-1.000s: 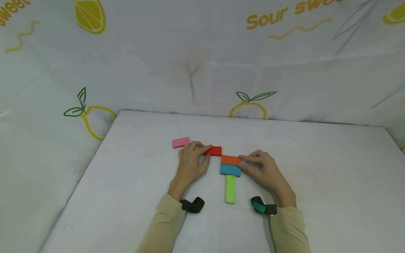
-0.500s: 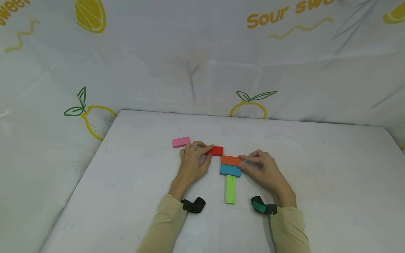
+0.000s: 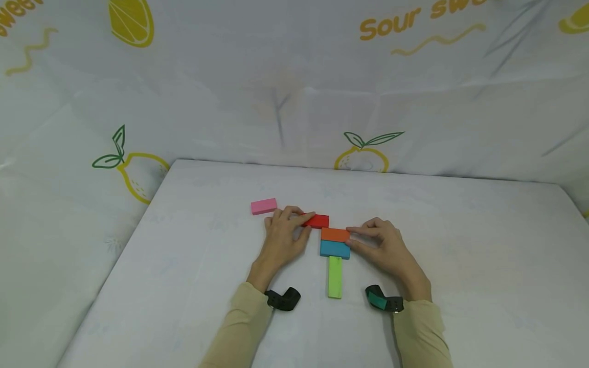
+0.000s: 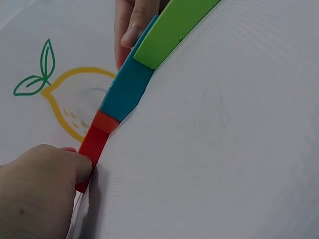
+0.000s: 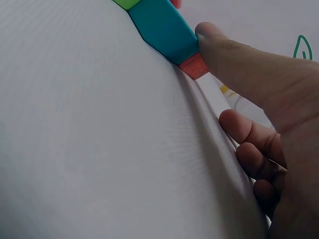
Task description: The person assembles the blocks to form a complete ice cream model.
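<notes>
My left hand [image 3: 282, 240] pinches a red block [image 3: 319, 221] between thumb and index finger. An orange block [image 3: 335, 234] lies just nearer to me and right of the red one. The thumb and index finger of my right hand [image 3: 385, 245] hold the orange block at its right end. Against its near long side lies a blue block [image 3: 335, 249]; in the right wrist view my thumb also touches near the blue block's [image 5: 164, 32] edge. Below the blue block, a lime green block [image 3: 335, 278] points lengthwise toward me.
A pink block [image 3: 264, 206] lies beyond my left fingers, apart from the others. All rests on a white-covered table [image 3: 483, 266]. Behind stands a white backdrop [image 3: 221, 102] with lemon prints. Each wrist wears a dark band.
My left hand has slid the red block a little to the right and slightly toward me, partly over behind the orange block. My right hand stays nearly still at the orange block.
</notes>
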Demonstrator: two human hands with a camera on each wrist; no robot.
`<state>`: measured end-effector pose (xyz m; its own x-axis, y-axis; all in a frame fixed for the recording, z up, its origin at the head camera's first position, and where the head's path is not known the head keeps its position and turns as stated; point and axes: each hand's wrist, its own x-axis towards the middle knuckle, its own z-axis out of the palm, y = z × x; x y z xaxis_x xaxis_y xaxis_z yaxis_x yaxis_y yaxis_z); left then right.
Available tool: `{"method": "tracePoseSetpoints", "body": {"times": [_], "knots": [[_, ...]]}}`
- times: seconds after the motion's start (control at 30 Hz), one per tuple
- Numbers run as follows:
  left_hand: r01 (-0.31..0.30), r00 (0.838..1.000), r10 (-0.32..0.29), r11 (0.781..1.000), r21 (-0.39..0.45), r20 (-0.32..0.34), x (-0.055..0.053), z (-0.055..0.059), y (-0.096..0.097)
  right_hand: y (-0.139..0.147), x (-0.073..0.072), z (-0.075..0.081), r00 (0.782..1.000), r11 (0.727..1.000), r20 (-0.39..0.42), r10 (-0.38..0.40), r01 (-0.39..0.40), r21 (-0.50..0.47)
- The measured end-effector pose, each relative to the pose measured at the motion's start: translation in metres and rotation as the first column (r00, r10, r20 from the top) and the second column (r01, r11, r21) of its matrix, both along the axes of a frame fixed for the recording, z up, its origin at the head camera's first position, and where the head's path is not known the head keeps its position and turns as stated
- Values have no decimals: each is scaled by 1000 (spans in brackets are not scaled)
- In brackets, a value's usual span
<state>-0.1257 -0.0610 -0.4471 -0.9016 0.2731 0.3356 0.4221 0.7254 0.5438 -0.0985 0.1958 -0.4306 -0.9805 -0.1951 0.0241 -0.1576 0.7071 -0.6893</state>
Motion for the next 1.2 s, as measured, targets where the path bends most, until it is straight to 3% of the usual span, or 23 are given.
{"method": "tracePoseSetpoints", "body": {"times": [0.4,0.53,0.73,1.2], "knots": [[11,1000,-10,999,-41,10,0,-2,5,0,0,1,1000,1000,-16,6,-7,-7],[-7,1000,7,1000,11,5,0,-2,5,1,0,2,1000,1000,-13,7,-7,-7],[-85,996,82,990,114,29,-2,-3,5,1,0,3,1000,1000,3,6,-6,3],[-82,997,82,990,118,9,-2,-3,5,1,0,0,1000,1000,-14,10,-10,-3]]}}
